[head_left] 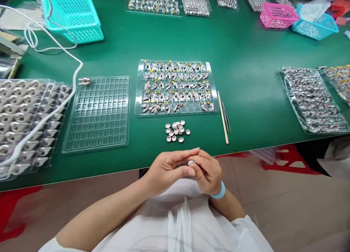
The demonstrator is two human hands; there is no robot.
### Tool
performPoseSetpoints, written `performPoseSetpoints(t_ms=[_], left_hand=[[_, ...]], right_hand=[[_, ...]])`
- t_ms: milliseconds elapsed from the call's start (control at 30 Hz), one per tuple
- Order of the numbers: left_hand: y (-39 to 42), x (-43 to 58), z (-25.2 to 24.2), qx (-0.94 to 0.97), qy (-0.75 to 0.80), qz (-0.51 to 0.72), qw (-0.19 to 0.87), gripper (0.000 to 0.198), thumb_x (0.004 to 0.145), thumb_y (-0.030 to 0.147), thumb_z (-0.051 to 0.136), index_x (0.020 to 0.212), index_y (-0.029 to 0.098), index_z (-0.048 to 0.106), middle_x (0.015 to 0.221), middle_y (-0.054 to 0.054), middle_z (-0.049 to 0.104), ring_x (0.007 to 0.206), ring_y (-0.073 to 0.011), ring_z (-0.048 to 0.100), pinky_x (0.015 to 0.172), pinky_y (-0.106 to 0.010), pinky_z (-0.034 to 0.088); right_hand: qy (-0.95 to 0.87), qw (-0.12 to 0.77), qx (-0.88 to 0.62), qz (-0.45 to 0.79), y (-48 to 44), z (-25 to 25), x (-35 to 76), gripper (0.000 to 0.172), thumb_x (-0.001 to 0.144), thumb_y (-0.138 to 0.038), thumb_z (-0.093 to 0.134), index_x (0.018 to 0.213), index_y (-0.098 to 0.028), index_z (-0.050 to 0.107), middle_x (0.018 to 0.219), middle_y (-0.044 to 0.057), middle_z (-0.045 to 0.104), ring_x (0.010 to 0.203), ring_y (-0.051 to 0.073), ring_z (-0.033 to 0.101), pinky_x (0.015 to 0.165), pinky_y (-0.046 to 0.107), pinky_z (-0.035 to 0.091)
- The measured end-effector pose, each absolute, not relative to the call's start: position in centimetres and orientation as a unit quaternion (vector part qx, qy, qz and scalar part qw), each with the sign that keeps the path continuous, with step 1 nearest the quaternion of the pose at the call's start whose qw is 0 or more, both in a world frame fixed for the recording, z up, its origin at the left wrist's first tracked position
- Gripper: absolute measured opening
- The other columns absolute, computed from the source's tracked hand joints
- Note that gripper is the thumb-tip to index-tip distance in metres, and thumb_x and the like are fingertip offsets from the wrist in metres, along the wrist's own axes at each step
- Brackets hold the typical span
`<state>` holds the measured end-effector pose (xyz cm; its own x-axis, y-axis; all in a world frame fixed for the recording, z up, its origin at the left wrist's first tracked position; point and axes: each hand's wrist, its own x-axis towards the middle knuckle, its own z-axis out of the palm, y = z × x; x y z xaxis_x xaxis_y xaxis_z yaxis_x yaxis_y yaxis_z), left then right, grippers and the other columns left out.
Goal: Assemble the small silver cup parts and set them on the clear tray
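Note:
Close to the table's front edge, my left hand [166, 170] and my right hand [209, 171] meet around a small silvery-white part [192, 163]. My right thumb and index finger pinch it. My left thumb presses up against it from the other side, with the left fingers reaching over the right ones. Much of the part is hidden by fingers. Just beyond lies a loose pile of small round metal caps [176, 131]. Behind the pile, a clear plastic tray [139, 95] carries rows of small curved grey pieces with yellow bits; a few front-row cells are bare.
Wooden stick [222, 117] and tweezers [226, 116] lie right of the tray. At left are an almost bare clear tray [95, 115], stacked filled trays [24, 117] and a white cable [75, 75]. Baskets [73, 15] and more filled trays [314, 99] stand around the green table.

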<state>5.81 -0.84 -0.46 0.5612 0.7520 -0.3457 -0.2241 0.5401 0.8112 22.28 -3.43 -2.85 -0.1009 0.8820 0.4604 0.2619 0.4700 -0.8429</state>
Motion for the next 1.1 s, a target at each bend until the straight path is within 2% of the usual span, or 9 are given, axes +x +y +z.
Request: performPoseSetpoints(t_ms=[167,400,733,933,1100], left_hand=[[-1.3,6.0,-0.6,0.421,0.382,0.331,0.753,0.044,0.081,0.019,0.076,0.124,0.016,0.069,0.125,-0.01,0.071,0.114,-0.0308,0.068,0.101,-0.041,0.056],[-1.4,5.8,-0.5,0.456,0.399,0.331,0.723,0.043,0.082,0.018,0.074,0.125,0.014,0.069,0.123,-0.012,0.071,0.112,-0.0306,0.069,0.102,-0.041,0.055],[-1.8,5.4,-1.1,0.432,0.404,0.347,0.728,0.04,0.081,0.018,0.075,0.12,0.016,0.071,0.112,-0.01,0.076,0.102,-0.0275,0.073,0.09,-0.034,0.062],[-1.5,5.6,-0.7,0.41,0.411,0.329,0.745,0.04,0.081,0.019,0.076,0.12,0.017,0.07,0.111,-0.008,0.076,0.102,-0.0253,0.072,0.09,-0.033,0.061],[-0.8,5.8,-0.4,0.379,0.413,0.354,0.749,0.046,0.074,0.024,0.083,0.118,0.021,0.068,0.125,-0.008,0.068,0.113,-0.026,0.066,0.093,-0.035,0.058]], right_hand=[[-0.668,0.526,-0.418,0.319,-3.5,-3.0,22.0,0.02,0.092,-0.016,0.051,0.1,-0.016,0.07,0.085,0.009,0.068,0.072,0.017,0.064,0.064,0.029,0.056],[-0.666,0.523,-0.419,0.328,-3.7,-3.5,21.9,0.02,0.092,-0.016,0.051,0.101,-0.017,0.069,0.087,0.009,0.068,0.074,0.017,0.064,0.065,0.029,0.056],[-0.661,0.533,-0.406,0.338,-3.4,-3.7,21.5,0.02,0.094,-0.018,0.051,0.099,-0.017,0.071,0.081,0.008,0.066,0.068,0.016,0.062,0.059,0.028,0.055],[-0.653,0.524,-0.413,0.358,-3.5,-4.3,21.7,0.023,0.093,-0.015,0.053,0.108,-0.018,0.07,0.093,0.009,0.068,0.081,0.019,0.066,0.067,0.031,0.057],[-0.66,0.532,-0.432,0.308,-3.4,-4.1,22.4,0.029,0.094,-0.015,0.053,0.118,-0.021,0.067,0.095,0.007,0.07,0.08,0.018,0.065,0.068,0.031,0.056]])
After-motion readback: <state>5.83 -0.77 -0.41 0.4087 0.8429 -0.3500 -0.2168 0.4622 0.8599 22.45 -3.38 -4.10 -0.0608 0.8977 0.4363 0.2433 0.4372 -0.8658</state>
